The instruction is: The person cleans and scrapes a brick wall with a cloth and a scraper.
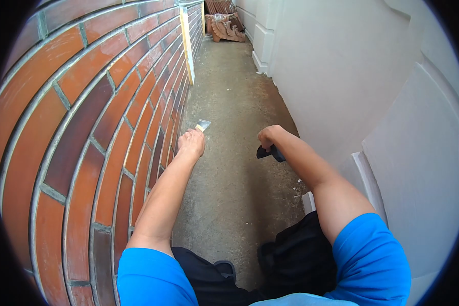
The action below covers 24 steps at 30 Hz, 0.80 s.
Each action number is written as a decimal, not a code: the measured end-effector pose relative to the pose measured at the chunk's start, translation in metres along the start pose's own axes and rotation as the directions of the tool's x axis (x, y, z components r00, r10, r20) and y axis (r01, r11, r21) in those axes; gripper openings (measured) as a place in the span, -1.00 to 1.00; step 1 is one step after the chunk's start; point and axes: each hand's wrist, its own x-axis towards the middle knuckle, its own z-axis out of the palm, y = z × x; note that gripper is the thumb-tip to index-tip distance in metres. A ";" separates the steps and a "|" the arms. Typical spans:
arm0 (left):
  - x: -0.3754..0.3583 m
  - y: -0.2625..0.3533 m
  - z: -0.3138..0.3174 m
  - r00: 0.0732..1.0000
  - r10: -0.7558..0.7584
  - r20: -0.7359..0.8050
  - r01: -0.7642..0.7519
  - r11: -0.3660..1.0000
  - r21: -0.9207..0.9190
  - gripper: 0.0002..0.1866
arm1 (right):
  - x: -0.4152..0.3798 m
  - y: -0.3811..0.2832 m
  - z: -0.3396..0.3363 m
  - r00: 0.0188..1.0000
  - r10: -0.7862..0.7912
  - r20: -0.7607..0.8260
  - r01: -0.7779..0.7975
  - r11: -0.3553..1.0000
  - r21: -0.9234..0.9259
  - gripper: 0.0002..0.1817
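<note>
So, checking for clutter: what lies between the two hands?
Only bare concrete floor shows between the left hand, holding a small scraper, and the right hand, gripping a dark handle, in the head view.

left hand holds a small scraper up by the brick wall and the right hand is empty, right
Not quite. The head view shows the right hand is not empty: its fingers are closed around a dark, black-handled tool. The rest holds: the left hand holds a small pale-bladed scraper by the red brick wall.
</note>
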 end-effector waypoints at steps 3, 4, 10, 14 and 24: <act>0.004 0.000 -0.002 0.998 0.009 0.062 -0.009 1.000 0.007 -0.69 | 0.012 0.003 0.004 0.999 -0.011 0.049 0.010 1.000 0.013 -0.49; 0.003 0.001 -0.003 0.995 0.010 0.100 -0.011 1.000 0.008 -0.69 | 0.016 0.002 0.005 0.999 -0.022 0.049 0.021 1.000 0.020 -0.48; -0.003 0.006 -0.009 0.991 -0.030 0.129 0.035 0.999 -0.037 -0.64 | 0.017 -0.010 -0.008 0.995 -0.098 0.000 0.098 0.995 -0.030 -0.46; -0.012 0.005 -0.015 0.993 0.002 0.121 -0.005 1.000 0.024 -0.57 | 0.040 -0.016 -0.014 0.995 -0.100 0.020 0.101 0.994 -0.030 -0.59; -0.007 -0.004 0.011 0.982 0.066 0.176 -0.089 0.987 0.131 -0.55 | 0.003 -0.033 -0.026 0.979 -0.184 0.091 0.180 0.983 0.047 -0.67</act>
